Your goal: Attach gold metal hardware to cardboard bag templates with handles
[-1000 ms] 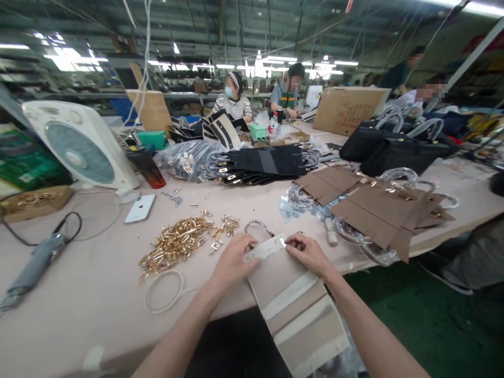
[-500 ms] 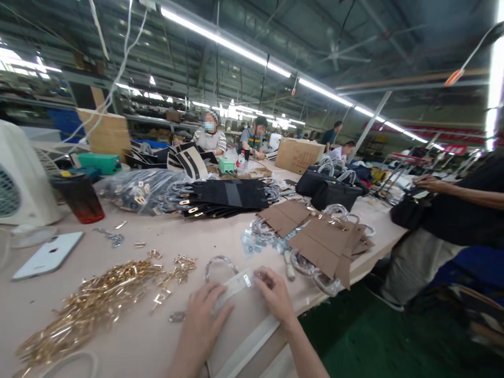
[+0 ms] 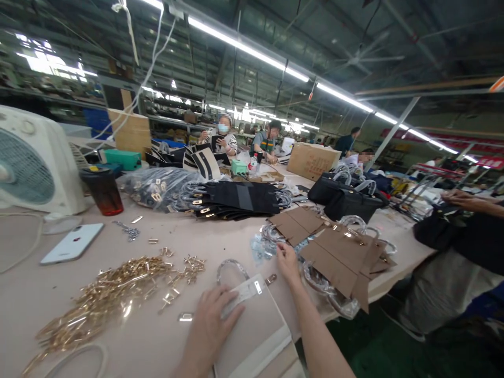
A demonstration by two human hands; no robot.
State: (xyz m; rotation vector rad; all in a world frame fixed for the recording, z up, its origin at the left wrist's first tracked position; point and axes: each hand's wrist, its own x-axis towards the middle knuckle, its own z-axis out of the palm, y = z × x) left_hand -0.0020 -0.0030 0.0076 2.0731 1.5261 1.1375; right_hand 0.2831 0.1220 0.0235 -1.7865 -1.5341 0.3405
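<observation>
My left hand (image 3: 212, 320) rests on a pale, translucent strap-like strip (image 3: 248, 290), its thumb and fingers on either side, holding it against a beige panel (image 3: 258, 323). A small slotted metal plate (image 3: 258, 287) shows at the strip's far end. Just past that end is a metal turn-lock piece (image 3: 271, 279), and another metal fitting (image 3: 185, 317) lies left of my left hand. My right hand (image 3: 289, 262) is raised beside the plastic-wrapped small parts (image 3: 262, 248), fingertips drawn together; what is between them I cannot make out. A plastic-wrapped handle (image 3: 232, 261) curves behind the strip.
Gold-coloured fittings (image 3: 118, 294) are heaped at left, near a phone (image 3: 73, 244), tumbler (image 3: 103, 191) and fan (image 3: 39, 163). Black bag pieces (image 3: 240, 197) lie behind. Brown bag panels (image 3: 334, 257) lie at right, near the table edge. Co-workers sit opposite; a person stands at right.
My right hand has left the strip's end and moved forward and right towards the plastic-wrapped parts. The turn-lock piece now shows. My left hand stays on the strip; the view has turned left.
</observation>
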